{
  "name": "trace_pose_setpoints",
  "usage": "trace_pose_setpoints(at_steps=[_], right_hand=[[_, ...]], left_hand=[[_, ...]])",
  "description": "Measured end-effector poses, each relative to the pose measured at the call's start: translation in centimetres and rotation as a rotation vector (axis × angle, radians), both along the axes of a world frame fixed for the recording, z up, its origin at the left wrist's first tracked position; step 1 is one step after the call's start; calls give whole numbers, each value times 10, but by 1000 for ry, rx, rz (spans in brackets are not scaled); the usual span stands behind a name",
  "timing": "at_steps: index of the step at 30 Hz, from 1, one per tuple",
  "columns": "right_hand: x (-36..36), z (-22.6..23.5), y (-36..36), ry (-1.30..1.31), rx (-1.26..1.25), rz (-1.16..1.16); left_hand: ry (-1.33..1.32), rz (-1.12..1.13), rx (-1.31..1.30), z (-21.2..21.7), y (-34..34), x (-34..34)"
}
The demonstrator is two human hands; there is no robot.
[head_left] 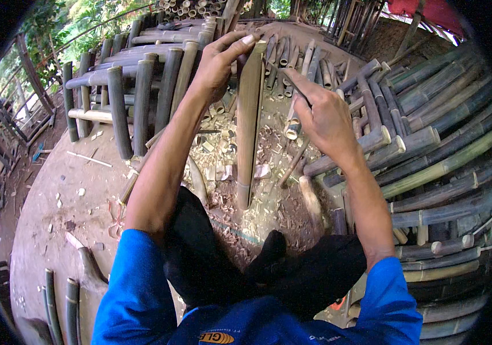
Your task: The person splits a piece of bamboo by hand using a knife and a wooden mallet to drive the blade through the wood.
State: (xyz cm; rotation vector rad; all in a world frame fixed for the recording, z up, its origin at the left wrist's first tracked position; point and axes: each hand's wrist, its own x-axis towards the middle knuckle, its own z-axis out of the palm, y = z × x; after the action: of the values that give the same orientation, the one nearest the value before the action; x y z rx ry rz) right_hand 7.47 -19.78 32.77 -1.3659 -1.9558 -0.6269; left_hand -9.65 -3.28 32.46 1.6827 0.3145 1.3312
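Observation:
A long split bamboo piece [250, 121] stands upright between my knees, its lower end among the shavings on the ground. My left hand [223, 62] is closed around its upper end, with the thumb near the top edge. To the right, my right hand [329, 121] grips a knife [296, 82], index finger laid along the dark blade. The blade points up and left toward the bamboo's upper part; whether it touches is hard to tell. My right fist hides the handle.
Wood shavings and chips [217, 144] cover the ground ahead. Bamboo frames [142, 86] stand at the left back. Many bamboo poles [447, 126] are stacked on the right, close to my right forearm. Short bamboo tubes [283, 54] lie ahead. A curved wooden piece [312, 201] lies near my right knee.

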Motion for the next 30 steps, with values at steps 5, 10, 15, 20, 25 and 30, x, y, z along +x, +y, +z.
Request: trace_pose_setpoints(at_steps=[5,10,15,20,25,30], right_hand=[[-7,2,-2,-133,-47,-115],[-10,-2,-5,-186,-13,-128],[-15,-40,-7,-208,-185,-143],[-11,-91,-17,-186,-188,-85],[-9,-146,-12,-203,-324,-129],[1,-212,-17,-275,-507,-144]], left_hand=[[-90,-73,-46,-2,5,1],[-106,-126,-49,-1,3,-5],[-116,-153,-82,-1,9,-19],[-87,-179,-219,6,7,-15],[-210,-359,-188,12,25,-22],[-144,-180,-314,1,26,-15]])
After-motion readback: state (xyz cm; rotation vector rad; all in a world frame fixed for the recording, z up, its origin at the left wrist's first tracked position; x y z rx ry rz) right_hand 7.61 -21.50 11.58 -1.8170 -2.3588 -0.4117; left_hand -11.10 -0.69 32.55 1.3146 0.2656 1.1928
